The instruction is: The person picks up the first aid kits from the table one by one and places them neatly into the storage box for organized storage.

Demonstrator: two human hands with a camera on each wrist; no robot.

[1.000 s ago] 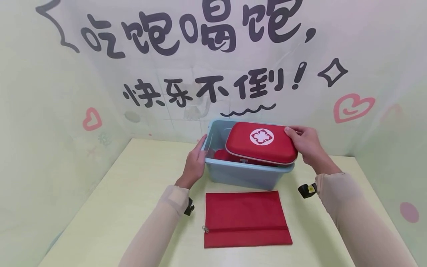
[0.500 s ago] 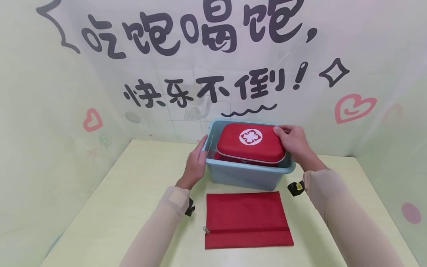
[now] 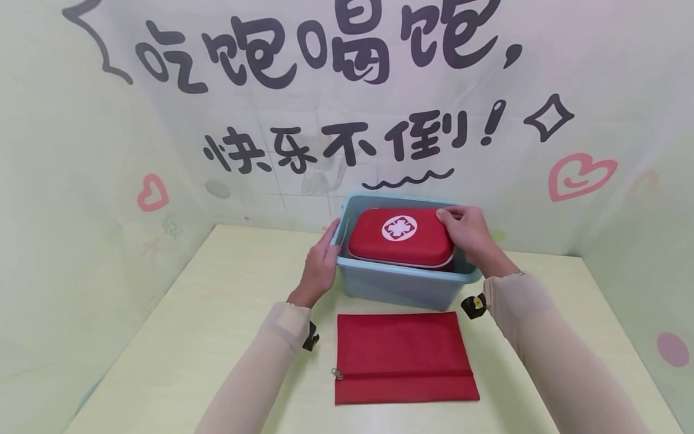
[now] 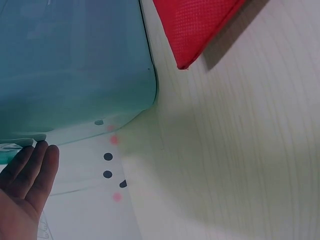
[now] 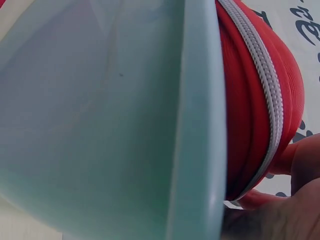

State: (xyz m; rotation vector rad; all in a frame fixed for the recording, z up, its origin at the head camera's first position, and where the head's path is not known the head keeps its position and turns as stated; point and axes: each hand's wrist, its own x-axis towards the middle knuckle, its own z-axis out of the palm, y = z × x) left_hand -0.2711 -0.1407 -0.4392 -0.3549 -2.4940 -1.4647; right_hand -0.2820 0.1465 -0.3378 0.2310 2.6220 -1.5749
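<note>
A red first-aid case (image 3: 401, 237) with a white cross emblem sits tilted inside a light blue plastic bin (image 3: 401, 286). In the head view my right hand (image 3: 468, 232) grips the case's right end, thumb on top. The right wrist view shows the case's grey zipper (image 5: 270, 95) above the bin's rim (image 5: 202, 120), with fingers (image 5: 305, 160) at its end. My left hand (image 3: 318, 265) holds the bin's left rim, thumb at the edge. In the left wrist view the fingers (image 4: 37, 172) lie fairly straight beneath the rim; the thumb is hidden.
A flat red zippered pouch (image 3: 403, 358) lies on the pale wooden table (image 3: 217, 313) in front of the bin. Right behind the bin stands a printed cloth backdrop (image 3: 303, 108), and similar cloth walls flank both sides.
My right hand has moved left and down with the first-aid case, which now sits lower in the bin. The left hand stays at the rim.
</note>
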